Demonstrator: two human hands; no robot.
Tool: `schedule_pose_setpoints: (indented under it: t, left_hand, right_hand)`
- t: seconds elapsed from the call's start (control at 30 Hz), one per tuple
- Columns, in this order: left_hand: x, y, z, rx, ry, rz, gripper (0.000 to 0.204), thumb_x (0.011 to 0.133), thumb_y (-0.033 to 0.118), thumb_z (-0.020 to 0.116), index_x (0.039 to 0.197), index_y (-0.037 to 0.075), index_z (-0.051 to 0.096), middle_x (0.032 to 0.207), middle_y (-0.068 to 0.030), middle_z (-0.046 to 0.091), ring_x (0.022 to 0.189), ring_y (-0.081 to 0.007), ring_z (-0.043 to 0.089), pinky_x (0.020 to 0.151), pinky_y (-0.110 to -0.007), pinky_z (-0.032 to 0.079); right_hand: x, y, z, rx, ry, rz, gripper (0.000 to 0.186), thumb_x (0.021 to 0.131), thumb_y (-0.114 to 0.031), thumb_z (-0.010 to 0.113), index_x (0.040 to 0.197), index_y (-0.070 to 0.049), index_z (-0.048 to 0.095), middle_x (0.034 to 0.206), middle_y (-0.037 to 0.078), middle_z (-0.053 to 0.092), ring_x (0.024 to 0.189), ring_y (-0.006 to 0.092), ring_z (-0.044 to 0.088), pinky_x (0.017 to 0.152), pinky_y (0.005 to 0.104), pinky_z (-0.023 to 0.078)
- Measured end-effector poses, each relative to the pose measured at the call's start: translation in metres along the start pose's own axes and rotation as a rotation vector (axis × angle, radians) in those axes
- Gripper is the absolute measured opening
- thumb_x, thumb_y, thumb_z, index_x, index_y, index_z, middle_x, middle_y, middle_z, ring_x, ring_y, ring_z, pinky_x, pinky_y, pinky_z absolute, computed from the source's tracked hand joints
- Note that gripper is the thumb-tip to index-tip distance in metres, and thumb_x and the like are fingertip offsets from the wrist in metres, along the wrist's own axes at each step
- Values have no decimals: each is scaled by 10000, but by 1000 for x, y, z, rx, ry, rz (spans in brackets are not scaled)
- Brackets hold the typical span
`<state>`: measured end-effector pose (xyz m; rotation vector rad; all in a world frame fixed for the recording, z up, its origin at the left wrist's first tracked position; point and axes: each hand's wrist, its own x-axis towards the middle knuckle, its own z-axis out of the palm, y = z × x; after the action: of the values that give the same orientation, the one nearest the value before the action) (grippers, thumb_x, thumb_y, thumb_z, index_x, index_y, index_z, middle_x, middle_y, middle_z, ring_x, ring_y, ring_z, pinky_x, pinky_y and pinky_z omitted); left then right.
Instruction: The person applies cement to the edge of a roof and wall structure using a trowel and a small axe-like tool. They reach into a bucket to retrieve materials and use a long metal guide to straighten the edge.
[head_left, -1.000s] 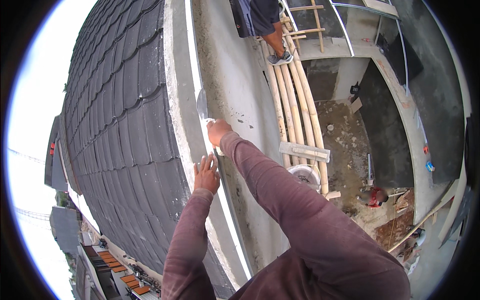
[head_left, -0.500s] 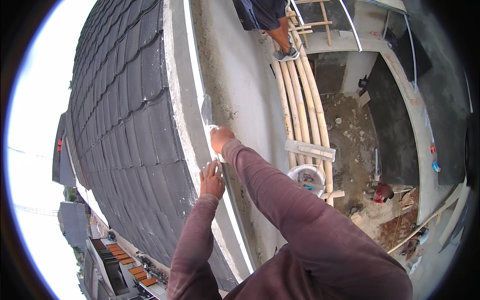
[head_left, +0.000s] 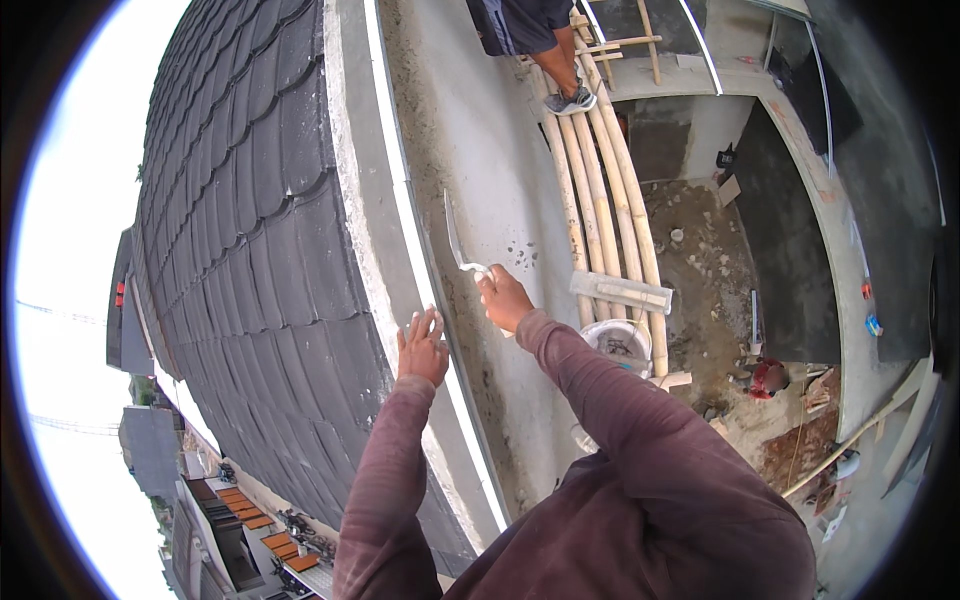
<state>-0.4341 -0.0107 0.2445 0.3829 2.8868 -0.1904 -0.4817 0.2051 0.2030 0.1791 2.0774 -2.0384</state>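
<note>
1. The dark tiled roof [head_left: 240, 230] fills the left side, bounded by a grey concrete ledge [head_left: 363, 130]; neither shows any real change.
2. Right of the ledge, the pale plastered wall [head_left: 495, 170] now lies beneath the right hand, which was at the ledge's edge half a second ago.
3. Bamboo poles [head_left: 598, 200] form a platform beside the wall, where a co-worker's shoe [head_left: 571, 103] rests. A plastering float [head_left: 622, 292] lies across them, near a white bucket [head_left: 620, 340].
4. The long white strip [head_left: 393, 130] along the ledge is now free of the blade, suggesting a break in the work on that edge.
5. The left hand [head_left: 422, 345] remains at the strip, fingers somewhat spread and apparently resting there, with nothing visibly held; it seems to keep the place.
6. The right hand [head_left: 505, 298] is closed around the handle of a trowel [head_left: 454, 236]. Its narrow blade has shifted right, off the strip, and points up the picture; whether it touches the wall is unclear.
</note>
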Motion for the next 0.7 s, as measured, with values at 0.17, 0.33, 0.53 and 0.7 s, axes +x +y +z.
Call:
schedule_pose_setpoints:
  t: [0.17,0.33,0.53,0.7]
  left_hand:
    - [-7,-9,4,-6,26,22,622,968,152,553,1572,125,409,1682,-64,303,1548,-342,278,1250,-590,193]
    - [-14,-11,5,-30,49,36,599,972,147,546,1559,115,433,1672,-86,324,1551,-353,271,1251,-596,175]
    - [-14,-6,9,-61,70,40,594,975,146,547,1557,105,437,1671,-100,324,1549,-367,268,1248,-598,175]
    - [-11,-6,2,-21,69,50,608,968,150,557,1561,104,433,1673,-103,320,1550,-374,264,1247,-606,169]
  right_hand:
    - [-24,48,0,-286,2,-35,472,1075,-480,461,1149,-26,570,953,246,713,920,460,689,798,538,515]
    - [3,31,12,-283,-25,-136,473,1068,-491,472,1144,-40,596,947,238,719,923,461,686,789,553,525]
    - [27,50,19,-367,54,-61,478,1069,-485,471,1091,-30,619,879,240,707,864,458,688,751,555,522]
    - [36,70,7,-366,36,41,493,1064,-496,470,1120,-38,642,937,219,738,904,444,708,795,550,552]
